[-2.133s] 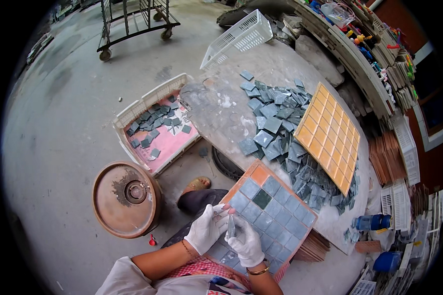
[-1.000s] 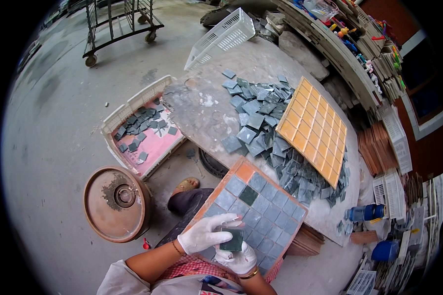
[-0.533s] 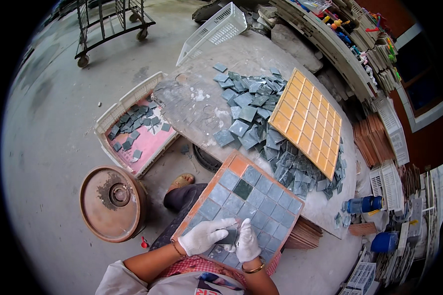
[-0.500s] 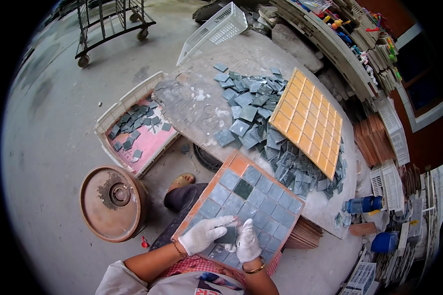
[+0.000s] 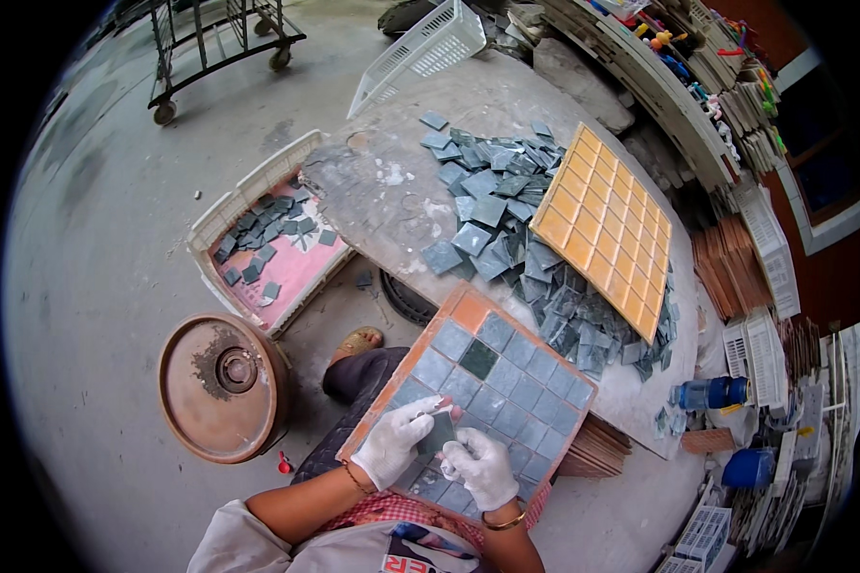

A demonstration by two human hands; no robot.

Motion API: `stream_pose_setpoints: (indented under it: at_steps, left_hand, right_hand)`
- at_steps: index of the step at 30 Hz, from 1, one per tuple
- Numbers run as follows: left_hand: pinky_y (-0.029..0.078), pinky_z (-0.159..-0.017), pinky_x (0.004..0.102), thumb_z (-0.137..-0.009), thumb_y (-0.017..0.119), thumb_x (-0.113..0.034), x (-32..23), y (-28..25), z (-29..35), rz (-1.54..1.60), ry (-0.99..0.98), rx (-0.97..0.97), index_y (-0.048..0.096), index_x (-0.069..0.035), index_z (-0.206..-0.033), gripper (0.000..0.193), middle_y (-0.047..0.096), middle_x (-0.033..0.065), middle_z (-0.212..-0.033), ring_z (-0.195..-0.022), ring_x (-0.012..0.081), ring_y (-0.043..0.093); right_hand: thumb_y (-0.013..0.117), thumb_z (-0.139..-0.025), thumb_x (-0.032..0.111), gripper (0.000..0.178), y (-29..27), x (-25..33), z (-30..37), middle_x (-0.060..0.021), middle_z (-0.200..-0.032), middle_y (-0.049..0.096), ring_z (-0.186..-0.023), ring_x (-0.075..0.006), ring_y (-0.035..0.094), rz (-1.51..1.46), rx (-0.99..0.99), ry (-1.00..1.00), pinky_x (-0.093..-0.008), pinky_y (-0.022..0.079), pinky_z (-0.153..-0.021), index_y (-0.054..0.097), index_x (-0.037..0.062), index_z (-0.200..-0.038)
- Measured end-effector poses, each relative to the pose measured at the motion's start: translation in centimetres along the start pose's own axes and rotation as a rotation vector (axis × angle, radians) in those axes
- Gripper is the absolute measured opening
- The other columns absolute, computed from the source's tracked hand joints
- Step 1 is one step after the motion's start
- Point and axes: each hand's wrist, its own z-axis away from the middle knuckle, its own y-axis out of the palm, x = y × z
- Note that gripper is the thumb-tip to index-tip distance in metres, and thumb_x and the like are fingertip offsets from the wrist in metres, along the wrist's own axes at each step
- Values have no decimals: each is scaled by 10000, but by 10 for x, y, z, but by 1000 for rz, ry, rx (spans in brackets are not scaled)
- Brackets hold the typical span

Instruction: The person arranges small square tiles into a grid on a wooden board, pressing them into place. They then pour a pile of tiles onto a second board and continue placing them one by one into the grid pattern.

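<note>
An orange grid tray (image 5: 468, 313) rests on my lap, most of its cells filled with grey-blue square tiles. My left hand (image 5: 395, 441), in a white glove, and my right hand (image 5: 481, 466), also gloved, meet over the tray's near edge. Between them they hold one dark green tile (image 5: 437, 430), tilted just above the tray. A loose heap of grey-blue tiles (image 5: 506, 224) lies on the round stone table (image 5: 392, 191) beyond. On that heap sits a second orange grid tray (image 5: 607, 229), its cells without tiles.
A pink-bottomed crate (image 5: 287, 267) with several tiles stands on the floor at left. A rusty round drum lid (image 5: 222, 387) sits beside my knee. A white basket (image 5: 416, 53) leans at the table's far edge; a wheeled cart (image 5: 225, 43) stands behind. Cluttered shelves and stacked tiles (image 5: 736, 267) line the right.
My hands drew together at the tray's near edge and now hold a dark tile between them. The view shifted slightly as my head moved.
</note>
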Motion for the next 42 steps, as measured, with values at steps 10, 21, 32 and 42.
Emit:
stream_pose_setpoints:
  at_steps: [10, 21, 32, 42]
  left_hand:
    - [470, -742, 220, -847, 632, -52, -4, -1, -2, -752, 185, -120, 625, 1, -1019, 180, 629, 6, -859, -801, 67, 571]
    - [406, -656, 206, -943, 510, -225, -3, -3, -2, -564, 177, -247, 638, 9, -872, 277, 542, -26, -713, -697, 48, 483]
    - [411, -599, 220, -929, 545, -193, -7, -7, 1, -733, 154, -195, 623, -6, -832, 225, 546, -30, -706, -647, 46, 476]
    - [407, -593, 212, -938, 531, -231, -7, -3, 3, -740, 137, -127, 631, -24, -871, 239, 549, -37, -705, -637, 46, 482]
  right_hand:
    - [603, -876, 74, 172, 5, 1, 8, -12, -694, 582, -555, -66, 516, 446, -79, -218, -218, 433, -506, 632, -44, -998]
    - [579, -884, 75, 158, 10, 9, 9, -29, -645, 561, -507, -70, 502, 3, -105, 55, -208, 373, -433, 629, -49, -968]
    - [578, -913, 141, 197, 5, 5, 10, -23, -646, 564, -511, -60, 505, 61, -81, 27, -206, 385, -432, 638, -32, -984]
    - [588, -898, 131, 176, 6, 4, 10, -9, -642, 563, -511, -54, 504, 135, -112, -12, -202, 385, -436, 650, -21, -963]
